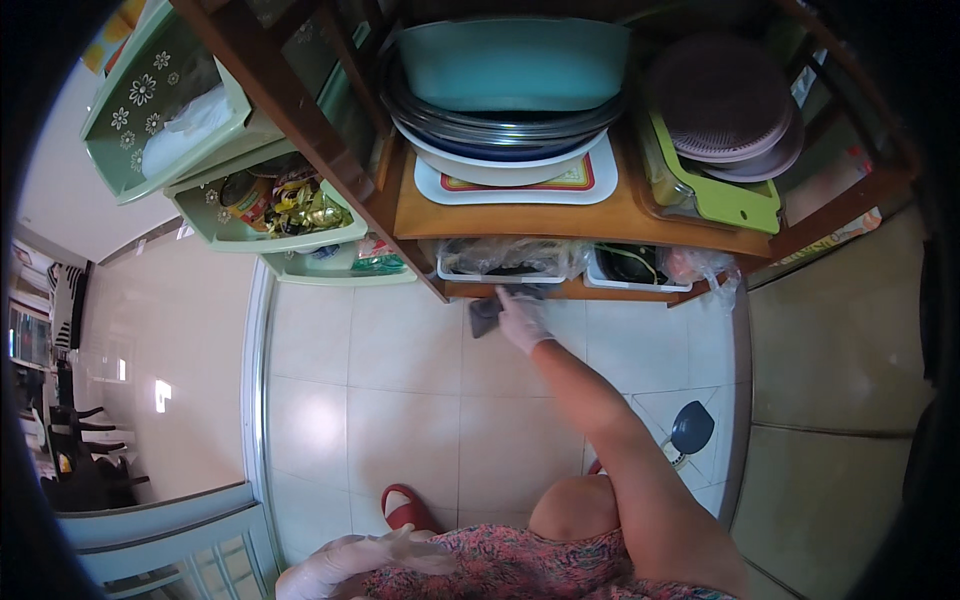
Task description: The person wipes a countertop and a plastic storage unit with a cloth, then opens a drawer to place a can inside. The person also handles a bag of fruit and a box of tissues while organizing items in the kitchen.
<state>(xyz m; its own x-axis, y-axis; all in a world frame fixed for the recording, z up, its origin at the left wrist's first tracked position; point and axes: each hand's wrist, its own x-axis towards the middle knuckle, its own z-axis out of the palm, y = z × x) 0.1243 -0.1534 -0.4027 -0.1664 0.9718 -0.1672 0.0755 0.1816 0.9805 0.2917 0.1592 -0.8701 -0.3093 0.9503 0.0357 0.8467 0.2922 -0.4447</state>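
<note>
My right hand point(523, 319), in a thin clear glove, reaches down to the foot of a wooden shelf unit point(525, 219). It presses a dark grey cloth point(486, 316) against the unit's bottom rail; part of the cloth hangs in front of the floor tiles. Just above the hand sits a white bin point(501, 277) holding clear plastic bags. Beside that stands a second white bin point(637, 284) with a dark item inside. My left hand point(360, 559), also gloved, rests near my lap over a patterned garment point(510, 562). Nothing shows in it, and its fingers look loosely apart.
Stacked basins point(514, 67) and a green-handled tray point(731, 202) fill the shelf above. Green drawers point(277, 244) jut out at left. A dark drain cover point(692, 427) stands tilted on the floor at right. A metal door track point(257, 375) runs along the left.
</note>
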